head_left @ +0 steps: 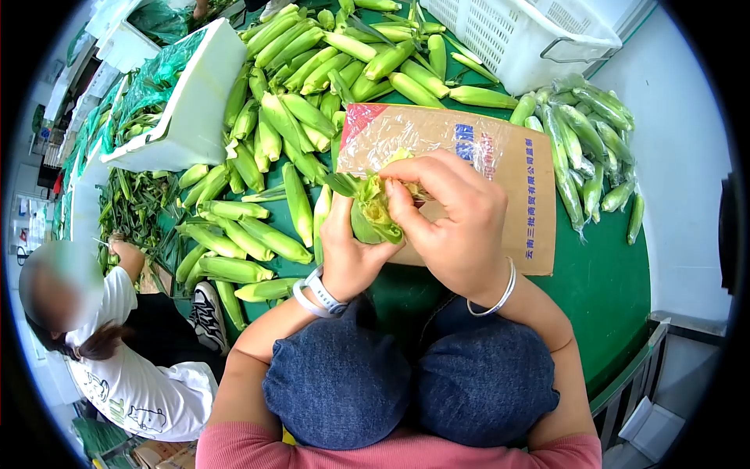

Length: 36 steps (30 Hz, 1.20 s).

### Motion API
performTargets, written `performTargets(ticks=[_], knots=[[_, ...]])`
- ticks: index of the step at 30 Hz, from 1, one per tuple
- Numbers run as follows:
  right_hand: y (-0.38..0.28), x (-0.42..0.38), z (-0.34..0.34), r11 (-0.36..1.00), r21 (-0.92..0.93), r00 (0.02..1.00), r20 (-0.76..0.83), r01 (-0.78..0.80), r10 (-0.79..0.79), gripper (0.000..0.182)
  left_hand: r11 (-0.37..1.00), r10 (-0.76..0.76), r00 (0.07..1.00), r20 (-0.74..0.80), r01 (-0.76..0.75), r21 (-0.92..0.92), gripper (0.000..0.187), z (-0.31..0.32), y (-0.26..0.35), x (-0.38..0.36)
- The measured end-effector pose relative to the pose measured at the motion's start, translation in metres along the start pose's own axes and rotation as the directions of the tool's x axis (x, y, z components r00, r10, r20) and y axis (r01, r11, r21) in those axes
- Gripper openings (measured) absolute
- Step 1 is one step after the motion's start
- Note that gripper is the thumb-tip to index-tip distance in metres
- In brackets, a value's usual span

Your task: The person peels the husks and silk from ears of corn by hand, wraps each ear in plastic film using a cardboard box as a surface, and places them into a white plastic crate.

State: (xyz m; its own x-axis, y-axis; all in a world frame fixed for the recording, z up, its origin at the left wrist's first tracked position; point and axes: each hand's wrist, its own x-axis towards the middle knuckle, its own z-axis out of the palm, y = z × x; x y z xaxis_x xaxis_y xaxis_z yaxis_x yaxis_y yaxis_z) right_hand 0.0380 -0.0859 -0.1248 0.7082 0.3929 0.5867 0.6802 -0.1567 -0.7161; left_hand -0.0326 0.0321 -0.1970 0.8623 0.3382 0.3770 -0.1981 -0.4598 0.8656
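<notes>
Two hands: both clamped on one corn ear (pixel 373 213)
L hand (pixel 348 250): grips ear base
R hand (pixel 453 219): fingers pinch husk top
Surface (pixel 609 281): green, cardboard (pixel 516 172) under ear

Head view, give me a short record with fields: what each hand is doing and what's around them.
left hand: grips ear of corn from below
right hand: fingers on the ear's top husk
under hands: cardboard box with plastic bags
table: green, heaped with corn pile
right side: wrapped corn
top: white crate
left: another person
</notes>
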Motion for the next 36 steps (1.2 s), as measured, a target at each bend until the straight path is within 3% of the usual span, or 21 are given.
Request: performTargets(ticks=[3, 5, 6, 8, 9, 10, 12, 14, 15, 16, 17, 18, 20, 22, 24, 30, 33, 36], knots=[[0.005, -0.002, -0.001, 0.999, 0.015, 0.998, 0.020, 0.052, -0.052, 0.013, 0.996, -0.069, 0.998, -0.016, 0.067, -0.064, 0.052, -0.001, -0.009, -0.004], [0.009, -0.004, -0.006, 0.924, 0.344, 0.980, 0.162, -0.166, 0.116, 0.011, 0.985, -0.130, 0.991, -0.020, 0.127, -0.113, 0.052, -0.001, -0.012, -0.006], [0.009, -0.004, -0.009, 0.924, 0.345, 0.980, 0.163, -0.166, 0.115, 0.011, 0.981, -0.140, 0.990, -0.018, 0.136, -0.136, 0.051, -0.002, -0.012, -0.007], [0.005, 0.001, -0.019, 0.572, 0.623, 0.845, 0.426, -0.534, 0.324, 0.011, 0.972, -0.157, 0.988, -0.016, 0.151, -0.177, 0.049, -0.005, -0.012, -0.007], [0.004, 0.005, -0.030, 0.410, 0.694, 0.806, 0.499, -0.592, 0.320, 0.012, 0.980, -0.101, 0.993, -0.056, 0.090, -0.175, 0.049, -0.004, -0.010, -0.004], [0.004, 0.006, -0.037, 0.409, 0.692, 0.804, 0.503, -0.595, 0.318, 0.012, 0.980, -0.103, 0.993, -0.060, 0.092, -0.174, 0.049, -0.005, -0.011, -0.006], [0.001, 0.006, -0.047, 0.527, 0.709, 0.882, 0.399, -0.469, 0.250, 0.013, 0.985, -0.095, 0.995, -0.020, 0.091, -0.149, 0.048, -0.008, -0.015, -0.009], [-0.011, 0.009, -0.048, 0.601, 0.632, 0.868, 0.422, -0.489, 0.261, 0.010, 0.985, -0.048, 0.995, -0.083, 0.033, -0.172, 0.047, -0.006, -0.012, -0.008], [-0.015, 0.011, -0.046, 0.880, 0.398, 0.915, 0.394, -0.258, 0.090, 0.008, 0.995, 0.064, 0.996, -0.068, -0.069, -0.070, 0.047, -0.008, -0.008, -0.005], [-0.018, 0.013, -0.044, 0.993, 0.112, 0.903, 0.421, 0.044, -0.087, 0.007, 0.985, 0.172, 0.984, -0.042, -0.171, 0.029, 0.047, -0.010, -0.004, -0.003], [-0.023, 0.011, -0.040, 0.993, 0.109, 0.907, 0.412, 0.042, -0.084, 0.011, 0.989, 0.030, 0.998, -0.057, -0.038, -0.145, 0.045, -0.008, 0.000, -0.004], [-0.025, 0.009, -0.040, 0.993, 0.110, 0.906, 0.414, 0.043, -0.086, 0.011, 0.989, 0.029, 0.998, -0.060, -0.037, -0.144, 0.045, -0.010, -0.001, -0.004], [-0.027, 0.008, -0.039, 0.988, 0.037, 0.905, 0.398, 0.147, -0.149, 0.012, 0.986, 0.163, 0.985, 0.049, -0.160, -0.054, 0.041, -0.018, -0.005, -0.004], [-0.025, 0.006, -0.034, 0.979, 0.075, 0.903, 0.377, 0.189, -0.203, 0.015, 0.991, 0.130, 0.990, 0.058, -0.128, -0.030, 0.040, -0.020, -0.002, -0.001], [-0.025, 0.005, -0.032, 0.965, 0.125, 0.906, 0.335, 0.230, -0.259, 0.022, 0.962, 0.274, 0.958, -0.087, -0.272, 0.029, 0.041, -0.017, 0.000, 0.005], [-0.023, 0.005, -0.030, 0.929, 0.111, 0.867, 0.336, 0.353, -0.369, 0.024, 0.971, 0.237, 0.969, -0.063, -0.236, 0.020, 0.039, -0.017, 0.001, 0.004], [-0.022, 0.005, -0.029, 0.900, 0.033, 0.839, 0.349, 0.434, -0.417, 0.025, 0.984, 0.165, 0.986, -0.015, -0.166, -0.071, 0.038, -0.019, 0.001, 0.001], [-0.023, 0.004, -0.028, 0.888, 0.001, 0.835, 0.341, 0.459, -0.432, 0.025, 0.945, -0.209, 0.962, 0.174, 0.244, -0.217, 0.038, -0.022, 0.005, -0.004]])
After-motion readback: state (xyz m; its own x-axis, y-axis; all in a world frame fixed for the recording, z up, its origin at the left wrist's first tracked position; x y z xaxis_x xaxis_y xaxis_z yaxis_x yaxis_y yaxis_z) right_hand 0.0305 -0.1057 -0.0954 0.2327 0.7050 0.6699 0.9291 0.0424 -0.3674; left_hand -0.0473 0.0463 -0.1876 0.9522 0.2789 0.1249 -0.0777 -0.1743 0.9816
